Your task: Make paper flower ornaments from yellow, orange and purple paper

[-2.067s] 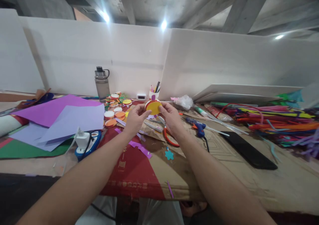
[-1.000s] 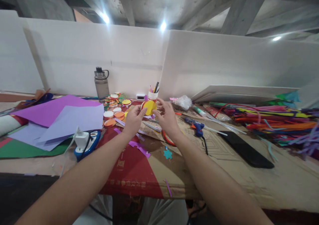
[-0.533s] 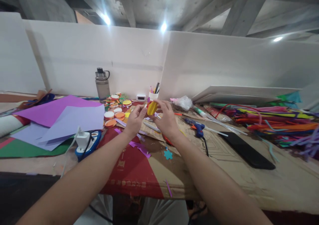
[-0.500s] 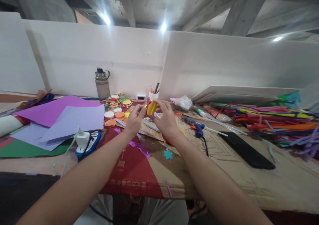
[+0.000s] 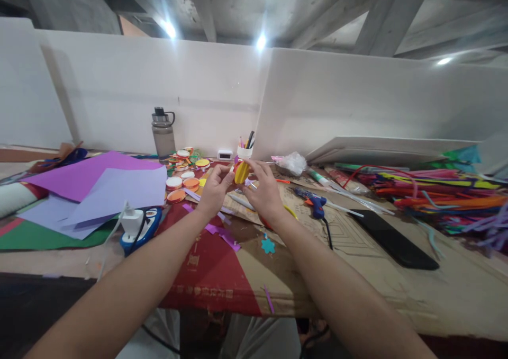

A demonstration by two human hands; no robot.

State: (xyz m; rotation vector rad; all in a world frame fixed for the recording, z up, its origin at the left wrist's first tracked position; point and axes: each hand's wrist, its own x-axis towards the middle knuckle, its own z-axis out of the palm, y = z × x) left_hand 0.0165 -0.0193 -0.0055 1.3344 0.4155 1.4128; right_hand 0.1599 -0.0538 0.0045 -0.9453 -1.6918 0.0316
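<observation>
Pinching: Our left hand point(image 5: 215, 190) presses thumb and fingers together at the left rim of the yellow disc point(image 5: 242, 173); our right hand point(image 5: 265, 192) curves around its right side, fingertips on the upper rim and thumb lower.
Yellow disc: It is tilted, in the air between our two hands, with a purple tab point(image 5: 236, 159) above its upper rim.
Slip: We judge the disc could turn or fall, because only fingertips bear it; too strong a squeeze might bend it.
Glue gun point(image 5: 316, 205): It lies right of the grip; if our right arm swings outward, it could be knocked.
Pen cup point(image 5: 244, 152): Just beyond the grip, it contains pens, one black; a forward push could tip it.
Bottle point(image 5: 162, 139): Beyond and left of the grip, lid on; its content we cannot tell.
Plastic bag point(image 5: 296, 164): Beyond and right of the grip, crumpled; inside is unclear.
</observation>
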